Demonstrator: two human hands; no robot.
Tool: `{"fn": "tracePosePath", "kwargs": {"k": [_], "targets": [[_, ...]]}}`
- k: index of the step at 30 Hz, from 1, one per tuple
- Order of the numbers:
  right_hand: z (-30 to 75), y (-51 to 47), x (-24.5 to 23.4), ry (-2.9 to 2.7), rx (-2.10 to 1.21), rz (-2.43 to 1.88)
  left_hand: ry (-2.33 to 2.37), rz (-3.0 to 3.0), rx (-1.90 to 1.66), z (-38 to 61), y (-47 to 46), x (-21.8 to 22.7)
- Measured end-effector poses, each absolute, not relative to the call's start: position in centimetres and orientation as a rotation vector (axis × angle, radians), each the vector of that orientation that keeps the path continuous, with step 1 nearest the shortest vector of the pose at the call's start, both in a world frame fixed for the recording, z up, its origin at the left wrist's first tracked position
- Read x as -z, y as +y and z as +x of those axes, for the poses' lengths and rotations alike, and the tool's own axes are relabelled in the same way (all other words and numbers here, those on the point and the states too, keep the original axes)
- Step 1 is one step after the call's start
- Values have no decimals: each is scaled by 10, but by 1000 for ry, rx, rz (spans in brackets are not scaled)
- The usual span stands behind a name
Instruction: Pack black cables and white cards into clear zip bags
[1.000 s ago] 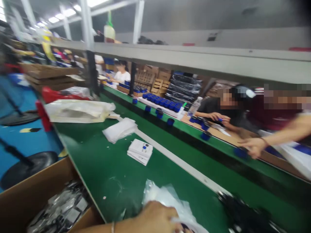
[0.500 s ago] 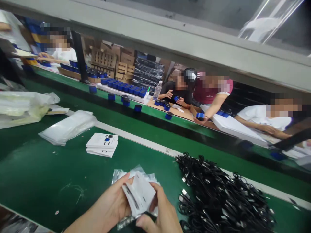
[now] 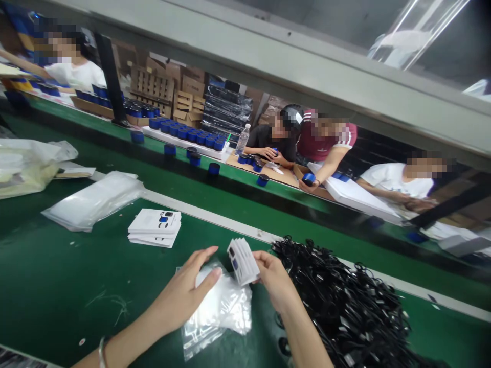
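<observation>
A small stack of printed leaflets (image 3: 244, 261) is pinched in my right hand (image 3: 274, 278), held tilted above the table. My left hand (image 3: 187, 291) holds nothing; its fingers are stretched out and apart, over the left side of some clear zip bags (image 3: 230, 309). Those bags lie overlapping on the green tabletop, partly under my left hand. Further left sits another pile of white leaflets (image 3: 153, 227) with blue and black pictures on top. A large heap of black USB cables (image 3: 341, 306) lies just right of my right hand.
A bundle of clear bags (image 3: 94, 199) and a bulky plastic bag (image 3: 26, 166) lie at the left. Beyond a white strip (image 3: 199, 212) runs a green conveyor with blue-black round devices (image 3: 214, 169). Several people work across it. A beam (image 3: 245, 46) crosses overhead.
My hands have moved apart. The leaflets, earlier between both hands, are now lifted in my right hand alone, and my left hand has opened over the bags. The view has shifted slightly.
</observation>
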State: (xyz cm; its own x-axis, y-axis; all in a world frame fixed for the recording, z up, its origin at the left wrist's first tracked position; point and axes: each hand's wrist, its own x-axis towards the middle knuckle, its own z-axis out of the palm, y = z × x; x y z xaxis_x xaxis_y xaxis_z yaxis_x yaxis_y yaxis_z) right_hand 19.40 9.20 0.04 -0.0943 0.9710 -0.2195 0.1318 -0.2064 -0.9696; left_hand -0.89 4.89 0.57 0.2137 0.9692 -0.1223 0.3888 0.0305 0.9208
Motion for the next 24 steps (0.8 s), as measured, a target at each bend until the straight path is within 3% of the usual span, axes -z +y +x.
{"fn": "tracePosePath", "kwargs": {"k": [6,12,19,24], "targets": [[185,120,23,-1183,-1223,-1610,1321,1996,-566,-15,48,23],[175,121,30,-1388,-964,-1787,1243,2155,-482,-20,36,25],[188,102,-3,-1692,-366,-1867,1401,2132,-664,-32,25,28],[162,99,-35,-1989,-285,-1615,1499,2075,-740,-52,21,31]]}}
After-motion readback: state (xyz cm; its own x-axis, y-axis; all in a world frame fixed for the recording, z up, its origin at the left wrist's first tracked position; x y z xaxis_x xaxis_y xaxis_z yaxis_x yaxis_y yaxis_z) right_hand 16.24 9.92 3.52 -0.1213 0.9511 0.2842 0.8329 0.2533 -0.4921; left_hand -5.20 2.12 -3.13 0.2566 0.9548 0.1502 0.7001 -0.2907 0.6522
